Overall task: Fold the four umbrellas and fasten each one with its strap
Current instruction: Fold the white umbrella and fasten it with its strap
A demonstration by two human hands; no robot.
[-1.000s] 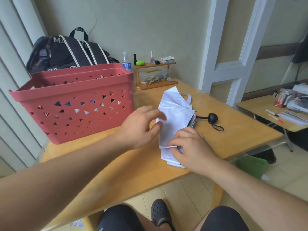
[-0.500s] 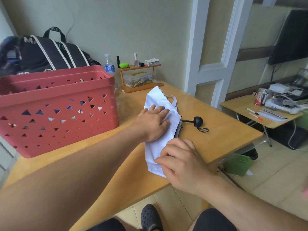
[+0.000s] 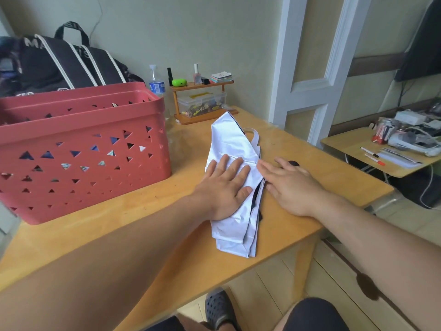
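A white umbrella [image 3: 232, 142] with a dark lining lies flattened on the wooden table [image 3: 133, 225], its pleats stacked lengthwise. Its white strap [image 3: 254, 135] loops out at the right side near the far end. My left hand [image 3: 225, 185] lies flat, fingers spread, pressing on the middle of the canopy. My right hand [image 3: 290, 185] rests flat on the table just right of the umbrella, fingertips at its edge. The black handle knob [image 3: 293, 163] peeks out behind my right fingers.
A red perforated basket [image 3: 81, 149] stands on the table's left half, with coloured things dimly seen inside. Behind it are a black bag [image 3: 64, 60], a water bottle [image 3: 156, 82] and a small wooden shelf [image 3: 202, 99]. A second table [image 3: 381, 151] stands at the right.
My left hand has slid onto the canopy and flattened out. My right hand left the near end of the umbrella and moved to the table beside it, covering the handle.
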